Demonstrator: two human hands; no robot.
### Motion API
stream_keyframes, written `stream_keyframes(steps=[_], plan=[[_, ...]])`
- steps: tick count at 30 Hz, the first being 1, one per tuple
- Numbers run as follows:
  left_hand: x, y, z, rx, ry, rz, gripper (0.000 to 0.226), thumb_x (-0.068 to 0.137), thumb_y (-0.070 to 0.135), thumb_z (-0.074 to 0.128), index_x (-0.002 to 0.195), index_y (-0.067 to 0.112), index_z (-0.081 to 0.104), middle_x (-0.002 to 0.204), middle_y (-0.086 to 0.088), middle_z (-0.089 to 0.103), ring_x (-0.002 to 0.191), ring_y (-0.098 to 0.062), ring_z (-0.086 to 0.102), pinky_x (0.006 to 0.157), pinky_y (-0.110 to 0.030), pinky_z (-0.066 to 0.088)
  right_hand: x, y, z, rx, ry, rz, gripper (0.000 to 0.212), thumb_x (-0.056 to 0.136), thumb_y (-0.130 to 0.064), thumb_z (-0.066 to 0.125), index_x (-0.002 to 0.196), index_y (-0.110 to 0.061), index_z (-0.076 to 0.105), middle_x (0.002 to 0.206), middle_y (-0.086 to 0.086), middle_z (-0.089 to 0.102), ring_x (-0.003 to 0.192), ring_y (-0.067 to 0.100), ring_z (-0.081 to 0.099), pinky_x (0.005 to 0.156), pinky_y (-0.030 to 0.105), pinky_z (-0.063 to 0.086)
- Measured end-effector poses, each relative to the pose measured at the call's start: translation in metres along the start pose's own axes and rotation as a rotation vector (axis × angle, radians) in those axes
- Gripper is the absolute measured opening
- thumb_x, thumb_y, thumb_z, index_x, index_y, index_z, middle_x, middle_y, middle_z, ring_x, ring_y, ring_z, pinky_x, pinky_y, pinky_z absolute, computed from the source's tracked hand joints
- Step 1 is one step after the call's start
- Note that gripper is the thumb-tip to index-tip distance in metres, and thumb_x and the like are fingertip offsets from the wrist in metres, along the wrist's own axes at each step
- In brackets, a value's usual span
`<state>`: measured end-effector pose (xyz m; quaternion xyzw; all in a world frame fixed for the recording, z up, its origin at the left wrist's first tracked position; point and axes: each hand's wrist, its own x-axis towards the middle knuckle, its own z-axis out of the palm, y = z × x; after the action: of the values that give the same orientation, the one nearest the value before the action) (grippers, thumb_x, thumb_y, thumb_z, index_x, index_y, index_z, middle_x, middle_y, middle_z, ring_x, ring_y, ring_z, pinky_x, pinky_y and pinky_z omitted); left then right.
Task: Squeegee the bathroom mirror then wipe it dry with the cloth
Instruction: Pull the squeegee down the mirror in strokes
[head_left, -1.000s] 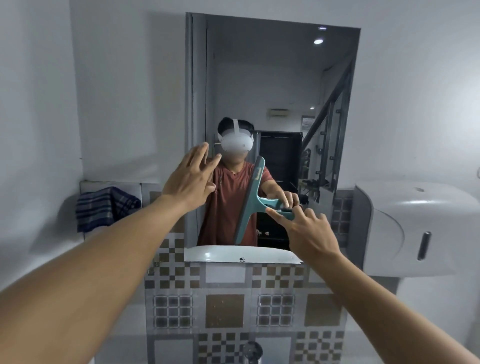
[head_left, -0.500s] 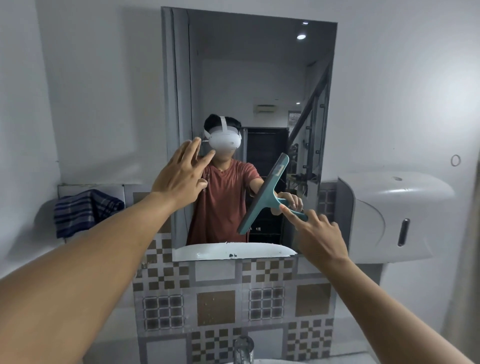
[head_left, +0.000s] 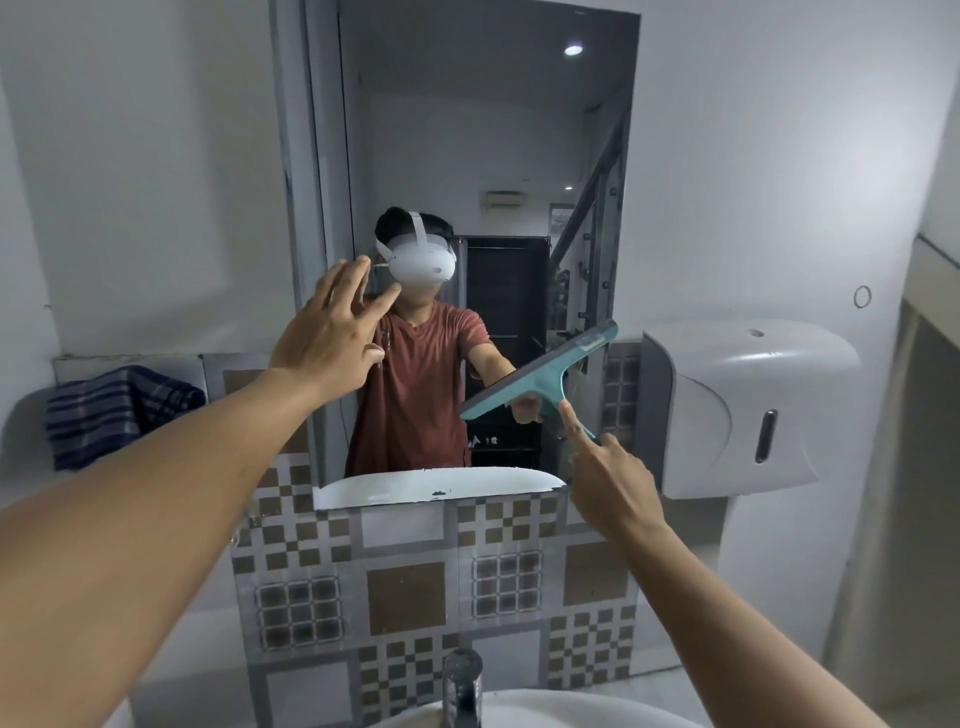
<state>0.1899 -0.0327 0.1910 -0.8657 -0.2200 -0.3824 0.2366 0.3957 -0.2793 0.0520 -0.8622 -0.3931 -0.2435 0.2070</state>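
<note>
**Tilted blade near the mirror's right edge**

The right hand (head_left: 610, 488) holds the handle of the squeegee (head_left: 540, 382), with its index finger (head_left: 571, 421) stretched along it. The blade lies slanted on the lower right part of the mirror (head_left: 467, 156), its upper end close to the glass edge and to the white dispenser (head_left: 743, 405). The left hand (head_left: 327, 338) holds nothing, with its fingers (head_left: 348, 280) spread wide at the mirror's left side. I cannot tell if they touch the glass.

I think the slant is the main risk. If one end lifts, streaks of water would remain, and the upper end could run off the glass. Spread fingers could also leave prints. The handle may turn in such a light grip.

The squeegee is smooth teal plastic with a darker strip along the blade. The mirror is flat, frameless glass. The cloth (head_left: 119, 410), soft and dark blue with pale stripes, lies crumpled on the ledge (head_left: 31, 405) at the left, well apart from both hands. Below are glossy checked tiles (head_left: 405, 587).
</note>
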Motion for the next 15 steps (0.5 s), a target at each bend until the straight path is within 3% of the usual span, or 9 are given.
stream_keyframes(steps=[6,11,15], plan=[[0.0,-0.002,-0.001,0.001,0.007,0.009,0.087,0.082,0.027,0.079,0.155,0.023,0.033,0.164,-0.018,0.016,0.15,-0.04,0.012,0.113,-0.058,0.034,-0.009,-0.015,0.024,0.125,-0.017,0.065,0.083,0.1,-0.011,0.05,0.16,-0.031,-0.004,0.082,0.008,0.054,0.058,0.022,0.055,0.056,0.039,0.055],[0.0,-0.004,0.0,0.009,0.007,0.02,0.086,0.083,0.029,0.078,0.155,0.023,0.033,0.164,-0.019,0.016,0.15,-0.041,0.013,0.116,-0.056,0.03,-0.013,-0.023,0.032,0.226,-0.025,0.096,0.077,0.105,-0.021,0.047,0.16,-0.033,-0.006,0.093,0.012,0.062,0.066,0.022,0.056,0.063,0.038,0.054],[0.0,-0.005,-0.001,0.02,0.0,0.02,0.084,0.083,0.031,0.077,0.155,0.024,0.034,0.164,-0.019,0.016,0.15,-0.041,0.013,0.117,-0.058,0.031,-0.017,-0.03,0.039,0.365,-0.066,0.109,0.086,0.101,-0.022,0.054,0.158,-0.041,-0.008,0.102,0.015,0.064,0.073,0.025,0.06,0.062,0.036,0.048]])
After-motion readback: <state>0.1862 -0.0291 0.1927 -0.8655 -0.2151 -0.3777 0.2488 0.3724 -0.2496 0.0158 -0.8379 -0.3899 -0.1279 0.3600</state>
